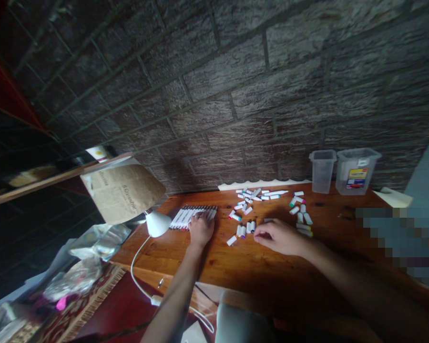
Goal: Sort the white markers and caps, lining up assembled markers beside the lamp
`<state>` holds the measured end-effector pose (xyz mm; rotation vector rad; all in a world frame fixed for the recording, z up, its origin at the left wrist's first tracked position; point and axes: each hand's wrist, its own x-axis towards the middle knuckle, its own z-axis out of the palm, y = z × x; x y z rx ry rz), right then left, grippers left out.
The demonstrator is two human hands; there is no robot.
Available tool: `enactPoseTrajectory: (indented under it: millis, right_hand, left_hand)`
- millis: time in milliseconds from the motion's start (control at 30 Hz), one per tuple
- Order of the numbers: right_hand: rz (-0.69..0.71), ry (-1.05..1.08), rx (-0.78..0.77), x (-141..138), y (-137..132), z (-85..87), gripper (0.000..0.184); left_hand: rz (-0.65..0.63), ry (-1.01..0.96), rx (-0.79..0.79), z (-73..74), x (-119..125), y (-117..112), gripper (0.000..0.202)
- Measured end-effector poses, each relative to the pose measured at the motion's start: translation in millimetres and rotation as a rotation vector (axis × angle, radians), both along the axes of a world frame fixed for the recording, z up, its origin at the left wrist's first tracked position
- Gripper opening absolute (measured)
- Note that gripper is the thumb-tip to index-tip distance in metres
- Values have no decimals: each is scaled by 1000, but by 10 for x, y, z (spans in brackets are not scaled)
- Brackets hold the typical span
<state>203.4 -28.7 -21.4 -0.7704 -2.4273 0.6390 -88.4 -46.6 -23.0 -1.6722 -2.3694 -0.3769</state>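
Note:
My left hand [201,229] lies on a tight row of white markers [193,216] and covers part of it. The row sits side by side on a wooden table [243,267]. My right hand [277,237] rests to the right with its fingers curled, close to a loose group of short white markers [243,230]. Whether those fingers hold anything is hidden. More white markers with coloured ends lie scattered further back [255,195] and at the right [301,212].
A white desk lamp [158,224] with a beige shade [123,193] stands at the table's left end, its cord trailing down over the front edge. Two translucent plastic containers [355,171] stand against a brick-patterned wall [214,95]. A pixelated patch covers the far right.

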Motion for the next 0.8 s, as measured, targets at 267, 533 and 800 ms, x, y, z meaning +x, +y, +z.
enactPoseTrajectory:
  millis: [267,533,800]
  right_hand:
    - [6,1,-11,-2,-8,7,19]
    - [16,-2,-18,-1,-6,14,18]
    - [-6,-19,-20,3,-15,34,18]
  left_hand:
    - [2,-13,-10,10,5,-9,39]
    - [1,-3,-6,-15,-11,8,40]
    - [-3,5,-5,-8,-8,4,38]
